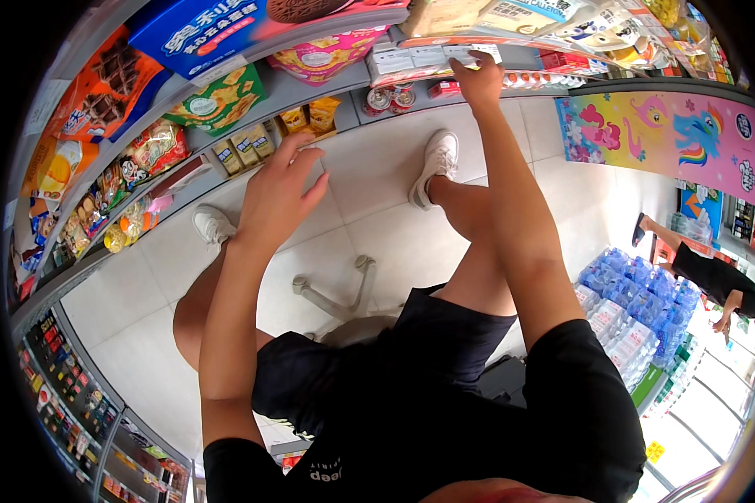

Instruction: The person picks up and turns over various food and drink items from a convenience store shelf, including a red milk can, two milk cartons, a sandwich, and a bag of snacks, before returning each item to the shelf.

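Note:
My right hand reaches up to the shelf edge, its fingers apart against a row of small white boxes. Whether the fingertips press on a box or only rest there is hard to see. Lower and to the left, my left hand hovers over the floor in front of the bottom shelf, fingers spread and holding nothing. Nearest to it are yellow snack packets in an open carton and small gold-and-dark packs. Red-and-white cans stand below the white boxes.
Shelves of bagged snacks curve around the front, with a green bag and pink bag at left. A colourful cartoon panel closes the right end. Stacked bottled water stands at right, near another person. Chair legs stand between my feet.

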Tool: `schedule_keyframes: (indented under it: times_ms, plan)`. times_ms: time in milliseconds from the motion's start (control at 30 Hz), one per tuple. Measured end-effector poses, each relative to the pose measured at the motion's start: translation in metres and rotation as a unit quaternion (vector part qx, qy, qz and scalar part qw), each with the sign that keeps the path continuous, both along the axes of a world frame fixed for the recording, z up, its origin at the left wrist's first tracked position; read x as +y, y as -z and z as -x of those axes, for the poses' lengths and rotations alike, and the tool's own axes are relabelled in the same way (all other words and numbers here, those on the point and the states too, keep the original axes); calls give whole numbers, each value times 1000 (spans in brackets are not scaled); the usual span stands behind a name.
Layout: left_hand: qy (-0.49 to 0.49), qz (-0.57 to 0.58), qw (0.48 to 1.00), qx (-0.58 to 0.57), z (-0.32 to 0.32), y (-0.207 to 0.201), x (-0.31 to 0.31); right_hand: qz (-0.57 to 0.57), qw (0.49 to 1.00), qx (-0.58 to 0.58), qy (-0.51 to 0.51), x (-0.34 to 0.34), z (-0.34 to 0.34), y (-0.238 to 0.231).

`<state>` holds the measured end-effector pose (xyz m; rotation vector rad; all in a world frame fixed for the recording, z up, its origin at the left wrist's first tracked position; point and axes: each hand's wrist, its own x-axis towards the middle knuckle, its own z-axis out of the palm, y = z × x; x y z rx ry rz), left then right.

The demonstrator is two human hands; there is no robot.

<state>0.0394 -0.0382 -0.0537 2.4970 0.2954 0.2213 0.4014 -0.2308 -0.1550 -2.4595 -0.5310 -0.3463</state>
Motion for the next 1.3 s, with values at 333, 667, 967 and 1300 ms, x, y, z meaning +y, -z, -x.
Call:
schedule_keyframes:
  times_ms: [333,667,967,1300]
  plan:
    - [148,-8,985,89,-1,26,-4,-136,976,166,-21,-21,6,-11]
    - [155,-67,971,168,37,43,7,-61,972,206,-97,-103,83,-120]
    - [-73,32,996,50,185,-89,-40,-382,856,347,23,-256,194,-59]
    - [-540,568,617,67,480,120,-187,-64,790,607,48,-392,477,155]
